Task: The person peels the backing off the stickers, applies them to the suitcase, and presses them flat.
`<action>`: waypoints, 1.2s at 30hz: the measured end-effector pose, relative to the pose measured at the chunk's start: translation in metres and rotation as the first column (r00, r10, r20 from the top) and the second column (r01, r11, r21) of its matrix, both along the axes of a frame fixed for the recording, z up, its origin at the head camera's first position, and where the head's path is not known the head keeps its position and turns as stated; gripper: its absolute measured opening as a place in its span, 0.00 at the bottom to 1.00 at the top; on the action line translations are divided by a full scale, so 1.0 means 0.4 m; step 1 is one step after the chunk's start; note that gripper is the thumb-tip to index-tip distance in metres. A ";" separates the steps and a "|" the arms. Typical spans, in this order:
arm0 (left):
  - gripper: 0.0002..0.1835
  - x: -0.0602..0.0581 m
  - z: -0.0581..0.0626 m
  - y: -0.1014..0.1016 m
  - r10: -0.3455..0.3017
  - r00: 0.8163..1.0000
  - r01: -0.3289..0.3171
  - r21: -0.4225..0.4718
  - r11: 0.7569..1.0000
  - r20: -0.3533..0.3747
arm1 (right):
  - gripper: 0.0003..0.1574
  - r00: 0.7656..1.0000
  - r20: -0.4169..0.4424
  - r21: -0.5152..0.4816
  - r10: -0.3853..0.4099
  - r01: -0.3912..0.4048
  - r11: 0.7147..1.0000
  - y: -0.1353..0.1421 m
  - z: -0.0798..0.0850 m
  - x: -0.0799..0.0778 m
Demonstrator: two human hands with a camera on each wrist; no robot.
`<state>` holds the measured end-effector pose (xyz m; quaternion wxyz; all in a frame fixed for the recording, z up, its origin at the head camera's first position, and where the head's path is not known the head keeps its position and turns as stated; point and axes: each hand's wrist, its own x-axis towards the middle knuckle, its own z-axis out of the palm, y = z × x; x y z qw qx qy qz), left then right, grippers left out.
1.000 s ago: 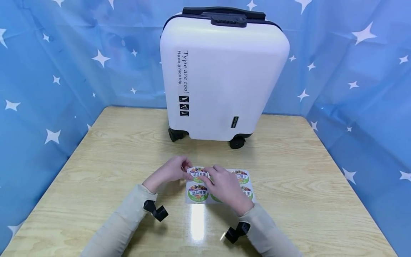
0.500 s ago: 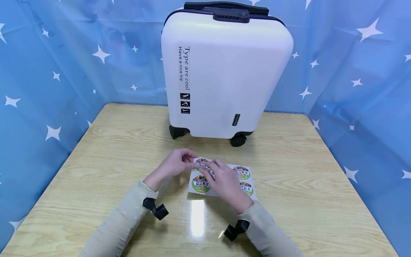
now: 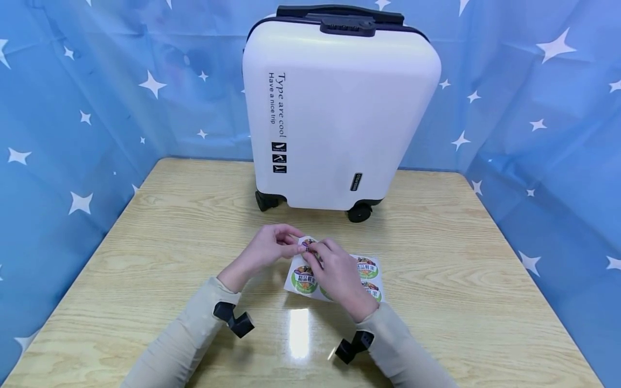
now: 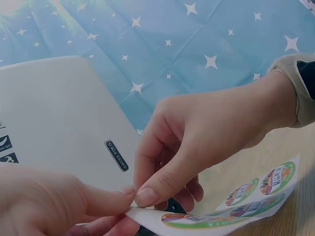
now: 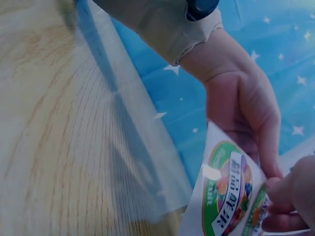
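sticker sheet (image 3: 304,280), flatter earlier, curls up at left, pinched by left hand (image 3: 267,248) and right hand (image 3: 339,274).

The person wears long sleeves of pale beige cloth. The left sleeve (image 3: 179,335) looks smooth with soft creases and ends in a cuff (image 5: 197,42) with a thin hemmed edge, slightly puckered at the wrist. The right sleeve (image 3: 406,347) matches it in colour, its cuff (image 4: 289,93) loose and wrinkled, with a fold along the rim. Each wrist bears a small black camera: the left one (image 3: 234,319) has a rounded piece against the sleeve and a square block jutting from it; the right one (image 3: 354,346) has the same dark, two-part shape. The hands themselves are bare.
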<state>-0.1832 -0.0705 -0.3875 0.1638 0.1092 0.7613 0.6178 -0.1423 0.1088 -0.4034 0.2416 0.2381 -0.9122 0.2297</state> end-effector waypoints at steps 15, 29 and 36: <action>0.19 0.007 0.009 -0.004 -0.071 0.997 0.070 0.089 0.994 0.010 | 0.11 1.000 0.005 -0.042 -0.007 0.008 0.999 0.003 0.000 -0.004; 0.15 0.008 0.002 0.008 -0.017 1.000 0.016 0.119 0.993 0.009 | 0.09 0.994 0.098 -0.135 0.041 -0.027 0.991 0.002 0.009 0.002; 0.13 0.007 0.001 0.009 -0.001 1.000 0.001 0.099 0.995 -0.001 | 0.09 0.994 0.110 -0.124 0.016 -0.002 0.992 -0.002 0.012 0.000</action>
